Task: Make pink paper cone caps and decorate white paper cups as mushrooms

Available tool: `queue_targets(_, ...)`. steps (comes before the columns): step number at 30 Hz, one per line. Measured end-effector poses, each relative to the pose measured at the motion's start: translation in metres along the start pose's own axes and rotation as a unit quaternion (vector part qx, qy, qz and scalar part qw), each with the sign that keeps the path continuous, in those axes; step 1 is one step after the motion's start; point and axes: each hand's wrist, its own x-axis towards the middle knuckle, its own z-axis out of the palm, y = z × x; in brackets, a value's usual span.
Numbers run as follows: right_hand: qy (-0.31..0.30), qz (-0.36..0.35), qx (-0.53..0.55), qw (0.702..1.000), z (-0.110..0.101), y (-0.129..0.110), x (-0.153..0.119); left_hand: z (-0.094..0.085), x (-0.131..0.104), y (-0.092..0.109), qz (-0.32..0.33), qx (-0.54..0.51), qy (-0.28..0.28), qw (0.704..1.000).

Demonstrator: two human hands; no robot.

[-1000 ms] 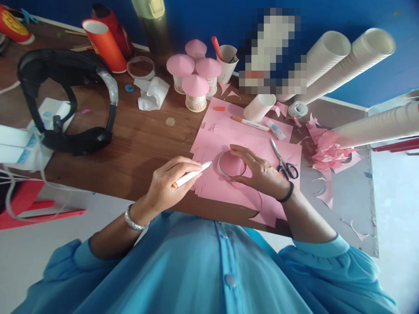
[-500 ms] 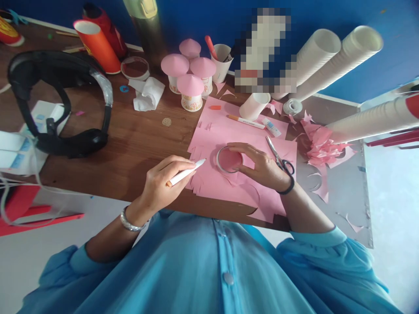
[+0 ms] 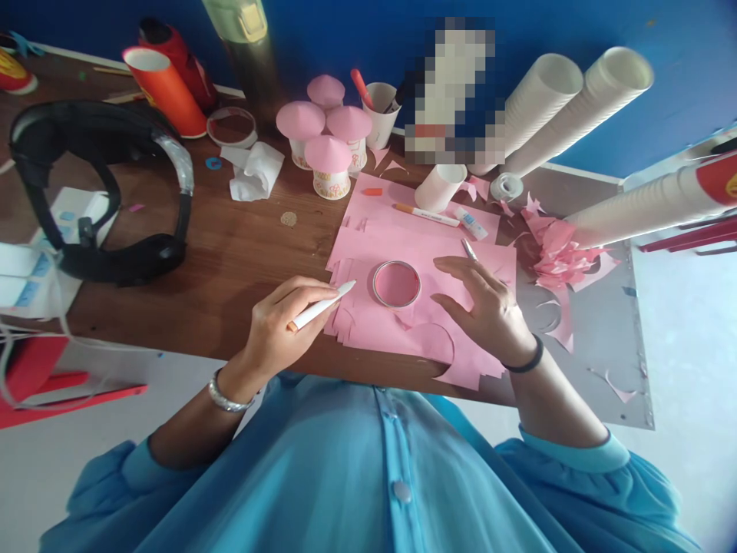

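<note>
My left hand (image 3: pixel 291 319) grips a white marker (image 3: pixel 321 307) with an orange end, its pale tip pointing up and right over the edge of the pink paper (image 3: pixel 380 246). A round ring (image 3: pixel 397 284) lies flat on the paper between my hands, with pink showing inside it. To its right, my right hand (image 3: pixel 487 307) hovers with fingers apart and nothing between them. It partly covers the scissors (image 3: pixel 469 250). Behind the ring, a second marker (image 3: pixel 427 216), a glue tube (image 3: pixel 470 222) and an upright white cup (image 3: pixel 441 187) rest on the paper.
Several pink-roofed cups (image 3: pixel 328 156) stand at the back, beside a cup holding pens (image 3: pixel 381 119). A black head strap (image 3: pixel 123 257) lies left on the table (image 3: pixel 230 253). Crumpled pink scraps (image 3: pixel 558 250) and stacked white cups (image 3: pixel 650 198) are at the right.
My right hand has let go of the ring and moved right, over the scissors. My left hand still holds the marker in nearly the same place. The whole view has shifted slightly.
</note>
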Motion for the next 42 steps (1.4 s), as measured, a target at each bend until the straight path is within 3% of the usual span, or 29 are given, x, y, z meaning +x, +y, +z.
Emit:
queue_targets(12,0.001,-0.040,-0.085,0.996,0.008,-0.017,-0.011,0.001,0.008,0.004,0.009,-0.005,0.037,0.999)
queue_targets(16,0.005,-0.050,-0.126,0.991,0.006,-0.012,-0.007,0.001,0.013,0.002,-0.103,-0.081,0.058,0.990)
queue_targets(19,0.013,-0.048,-0.151,0.987,0.001,-0.009,-0.001,0.001,0.022,0.001,-0.194,-0.182,0.080,0.961)
queue_targets(24,0.018,-0.050,-0.179,0.982,-0.005,-0.001,0.012,0.005,0.046,-0.010,-0.233,-0.265,0.097,0.931)
queue_targets(28,-0.034,-0.032,-0.224,0.973,0.000,0.003,0.047,0.022,0.070,-0.033,-0.275,-0.330,0.101,0.897)
queue_targets(33,-0.155,0.030,-0.274,0.949,0.024,-0.003,0.123,0.052,0.090,-0.060,-0.334,-0.431,0.139,0.826)
queue_targets(37,-0.170,0.021,-0.251,0.953,0.053,-0.008,0.174,0.063,0.088,-0.073,-0.360,-0.464,0.164,0.793)
queue_targets(42,-0.149,0.022,-0.186,0.971,0.077,-0.009,0.203,0.060,0.085,-0.081,-0.356,-0.500,0.169,0.771)
